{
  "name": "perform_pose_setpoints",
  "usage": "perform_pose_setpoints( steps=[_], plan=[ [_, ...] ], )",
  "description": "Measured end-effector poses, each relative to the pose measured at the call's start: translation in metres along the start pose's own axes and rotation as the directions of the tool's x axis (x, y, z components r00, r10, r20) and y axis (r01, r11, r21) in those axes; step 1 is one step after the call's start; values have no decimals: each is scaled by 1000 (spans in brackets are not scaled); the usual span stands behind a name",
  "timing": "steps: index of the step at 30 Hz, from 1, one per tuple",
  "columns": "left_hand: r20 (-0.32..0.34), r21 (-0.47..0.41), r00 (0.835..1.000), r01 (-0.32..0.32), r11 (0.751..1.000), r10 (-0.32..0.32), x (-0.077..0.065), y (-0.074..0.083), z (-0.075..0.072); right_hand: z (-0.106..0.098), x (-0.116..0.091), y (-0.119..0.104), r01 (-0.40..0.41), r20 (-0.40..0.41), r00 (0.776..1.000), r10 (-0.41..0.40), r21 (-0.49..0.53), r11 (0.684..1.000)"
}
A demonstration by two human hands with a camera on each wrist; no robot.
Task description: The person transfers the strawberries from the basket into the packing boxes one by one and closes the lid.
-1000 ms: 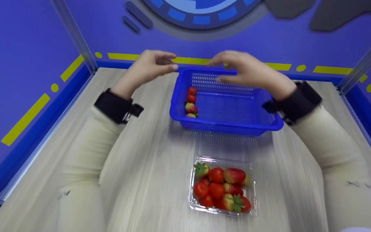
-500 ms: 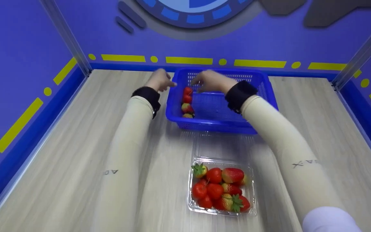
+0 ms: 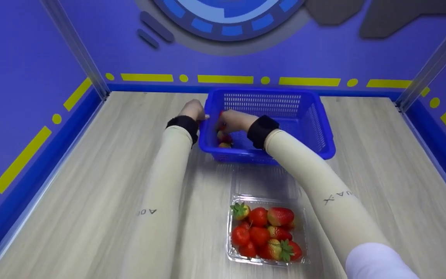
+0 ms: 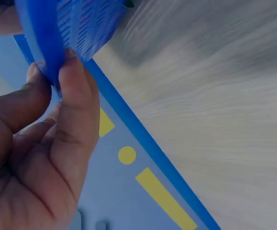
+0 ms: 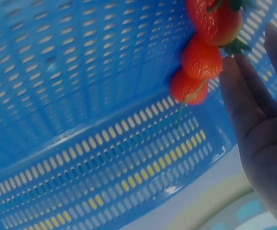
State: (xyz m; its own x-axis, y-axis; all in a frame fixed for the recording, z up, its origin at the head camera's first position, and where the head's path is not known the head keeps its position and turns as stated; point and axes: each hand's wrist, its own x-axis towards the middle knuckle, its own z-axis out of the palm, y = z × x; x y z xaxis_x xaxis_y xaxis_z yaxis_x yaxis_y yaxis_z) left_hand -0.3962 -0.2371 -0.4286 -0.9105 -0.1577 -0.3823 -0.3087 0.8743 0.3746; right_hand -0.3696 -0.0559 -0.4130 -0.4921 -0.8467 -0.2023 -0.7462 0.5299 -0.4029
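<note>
A blue perforated basket (image 3: pixel 261 101) stands toward the back of the table. My left hand (image 3: pixel 192 109) is at its left side; in the left wrist view, thumb and index finger pinch the basket's rim (image 4: pixel 42 43). Inside the basket, my right hand (image 3: pixel 234 120) reaches to the left wall, where a row of fruit lies. Seen from the right wrist, the fingers of this hand (image 5: pixel 260 115) are extended, fingertips right at a round red fruit (image 5: pixel 201 57). A strawberry (image 5: pixel 219 21) and another red fruit with a thin stem (image 5: pixel 188 87) lie in line with it.
A clear plastic clamshell box (image 3: pixel 229 236) full of strawberries (image 3: pixel 280 216) and round red fruits (image 3: pixel 240 235) sits in front of the basket, its transparent lid (image 3: pixel 261 180) folded back toward it. Blue panels (image 3: pixel 227 58) enclose the wooden table (image 3: pixel 103 174) at back and sides.
Both hands have come down from above the basket: the left onto its left rim, the right leftward and down inside to the row of fruit. The clamshell box has stayed put.
</note>
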Motion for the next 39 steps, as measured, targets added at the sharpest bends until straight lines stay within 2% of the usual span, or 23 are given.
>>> perform_pose_setpoints(
  steps=[2, 4, 5, 6, 7, 9, 11, 12, 13, 14, 16, 17, 19, 22, 23, 24, 25, 26, 28, 31, 33, 36, 39],
  plan=[
    [-7, 46, 1000, 1, 999, -1, 42, -15, 16, 4, 3, -1, -8, 11, 1000, 8, -16, 1000],
    [-27, 82, 1000, 4, 997, -2, 76, -28, 29, 8, 5, -1, -26, 33, 999, 26, -17, 1000],
    [-7, 66, 1000, 14, 998, -13, 60, -21, 22, 9, 5, 0, -30, 47, 998, 31, -14, 999],
    [-9, 63, 1000, 20, 998, -20, 56, -19, 21, 10, 6, 0, -42, 60, 997, 42, -11, 999],
    [16, 61, 1000, 25, 998, -26, 38, -13, 14, 11, 6, 0, -62, 83, 995, 61, 16, 998],
    [-12, 87, 1000, 12, 996, -11, 32, -11, 15, 15, 5, 0, -98, 140, 986, 86, 80, 992],
    [1, 121, 1000, -2, 993, 2, 32, -10, 13, 15, 5, 0, -134, 178, 978, 111, 124, 983],
    [-21, 149, 1000, -12, 989, 16, 51, -16, 21, 15, 5, 0, -148, 192, 974, 121, 133, 980],
    [-18, 170, 1000, -16, 985, 20, 54, -17, 22, 16, 4, 0, -160, 210, 969, 127, 146, 976],
    [-41, 186, 999, -22, 982, 30, 73, -23, 30, 16, 4, 1, -161, 220, 967, 127, 144, 976],
    [-12, 194, 1000, -7, 981, 9, 88, -25, 35, 17, 4, 1, -168, 231, 964, 135, 129, 977],
    [-24, 199, 1000, -6, 980, 11, 100, -28, 41, 17, 4, 2, -169, 236, 962, 137, 123, 978],
    [-29, 189, 1000, 3, 982, 2, 128, -35, 51, 18, 4, 2, -171, 248, 959, 138, 117, 978],
    [-62, 162, 998, -15, 987, 26, 168, -51, 64, 15, 6, 4, -154, 247, 961, 126, 98, 983],
    [-96, 159, 994, -30, 987, 45, 176, -55, 66, 13, 6, 5, -144, 239, 964, 120, 87, 986],
    [-107, 155, 993, -35, 987, 52, 176, -57, 64, 11, 7, 5, -133, 229, 967, 112, 79, 988],
    [-122, 146, 991, -44, 988, 63, 169, -56, 61, 8, 7, 6, -122, 213, 971, 105, 72, 990],
    [-138, 138, 988, -53, 989, 72, 156, -53, 56, 4, 6, 7, -114, 195, 976, 100, 64, 991],
    [-110, 85, 992, -59, 995, 69, 97, -36, 35, -3, 3, 9, -100, 153, 984, 88, 77, 992],
    [-41, -21, 997, -69, 997, 68, -3, -6, 4, -17, -8, 12, -86, 80, 994, 78, 102, 991],
    [26, -77, 997, -69, 995, 71, -59, 12, -13, -27, -20, 15, -91, 36, 996, 87, 130, 987],
    [59, -81, 993, -97, 992, 102, -96, 25, -25, -43, -38, 17, -87, -40, 995, 93, 139, 986],
    [33, -22, 986, -162, 987, 162, -104, 30, -37, -61, -55, 17, -67, -126, 989, 83, 127, 990]
  ],
)
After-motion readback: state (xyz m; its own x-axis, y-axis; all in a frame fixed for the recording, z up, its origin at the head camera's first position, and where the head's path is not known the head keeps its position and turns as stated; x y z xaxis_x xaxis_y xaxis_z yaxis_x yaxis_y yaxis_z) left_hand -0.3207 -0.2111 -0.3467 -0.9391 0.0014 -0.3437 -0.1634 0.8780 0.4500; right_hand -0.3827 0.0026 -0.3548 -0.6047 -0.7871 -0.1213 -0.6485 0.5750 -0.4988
